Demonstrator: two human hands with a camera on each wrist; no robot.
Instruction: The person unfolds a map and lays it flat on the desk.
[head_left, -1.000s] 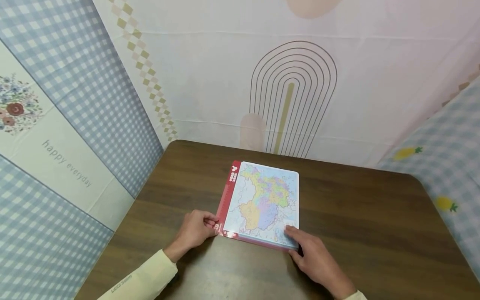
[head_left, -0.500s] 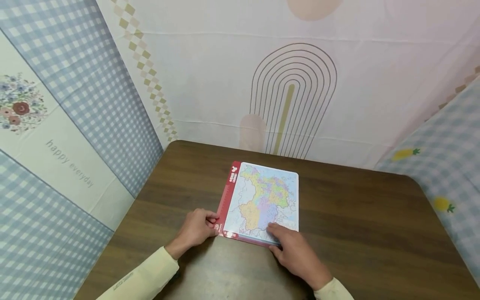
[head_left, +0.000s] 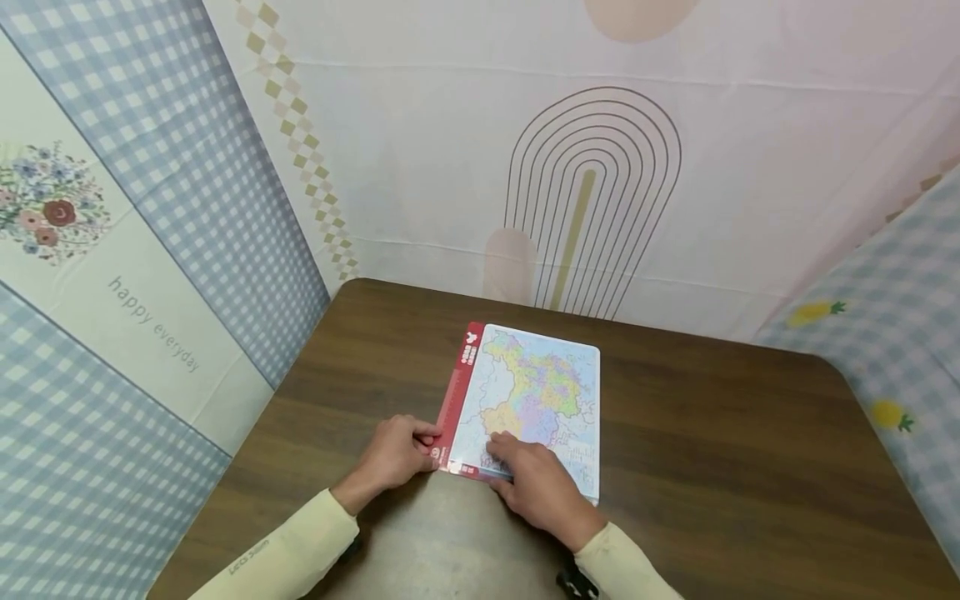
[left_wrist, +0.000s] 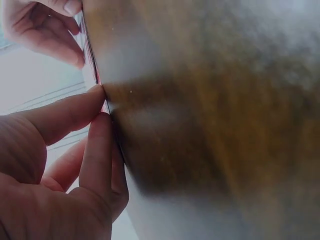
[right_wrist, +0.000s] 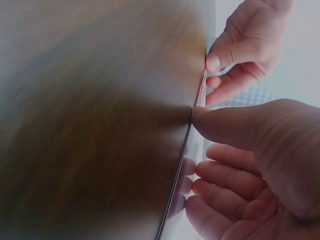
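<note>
A white-bordered map board point(head_left: 528, 398) in pale colours lies on top of a red card point(head_left: 456, 400), which shows along its left side and near corner. In the head view my left hand point(head_left: 397, 454) pinches the red card's near left corner between thumb and fingers. My right hand point(head_left: 543, 492) rests on the near part of the map, fingers lying on its surface and the thumb at the near edge. In the right wrist view the fingertips point(right_wrist: 199, 186) touch the glossy face, and the thumb stands apart from them.
The dark wooden table point(head_left: 720, 467) spreads around the map. Behind it hangs a patterned white cloth point(head_left: 420, 150), with a blue checked cloth point(head_left: 202, 158) at the left and another checked cloth point(head_left: 900, 333) at the right.
My right hand has slid left along the map's near edge, from the near right corner towards my left hand. The map board and my left hand have stayed put.
</note>
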